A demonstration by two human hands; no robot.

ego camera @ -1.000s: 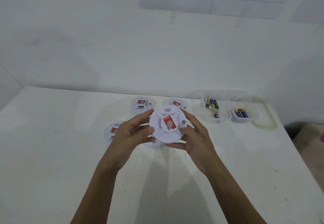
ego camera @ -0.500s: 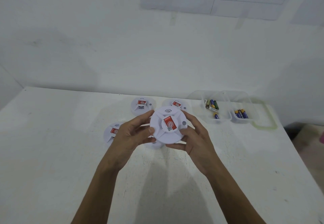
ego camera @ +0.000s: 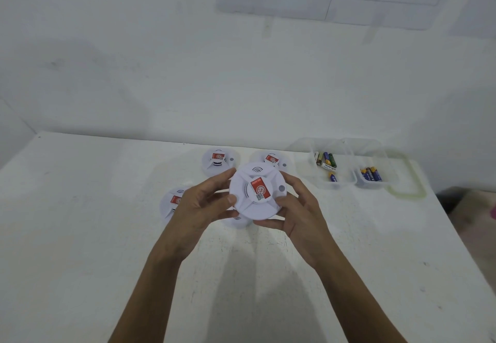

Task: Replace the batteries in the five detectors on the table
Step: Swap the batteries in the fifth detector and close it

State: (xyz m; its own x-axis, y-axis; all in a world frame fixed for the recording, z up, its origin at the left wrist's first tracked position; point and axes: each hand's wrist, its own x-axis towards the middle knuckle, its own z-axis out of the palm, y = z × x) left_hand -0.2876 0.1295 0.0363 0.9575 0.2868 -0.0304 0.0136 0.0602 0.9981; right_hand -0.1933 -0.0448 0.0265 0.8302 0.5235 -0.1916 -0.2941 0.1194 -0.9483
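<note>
I hold a round white detector (ego camera: 257,191) with a red label above the table, its face toward me. My left hand (ego camera: 200,207) grips its left rim and my right hand (ego camera: 298,210) grips its right and lower rim. Two more detectors lie behind it, one at the back left (ego camera: 218,161) and one at the back right (ego camera: 271,159). Another detector (ego camera: 171,203) sits partly hidden behind my left hand. A further detector (ego camera: 237,219) shows only as a sliver under the held one.
Two clear plastic tubs stand at the back right: the left tub (ego camera: 326,165) holds several batteries, the right tub (ego camera: 371,175) holds a few blue ones. A clear lid (ego camera: 408,181) lies beside them. The white table (ego camera: 80,235) ends at the wall behind and drops off at the right.
The held detector has turned slightly clockwise between my hands, its red label now more tilted. My hands stay in nearly the same place.
</note>
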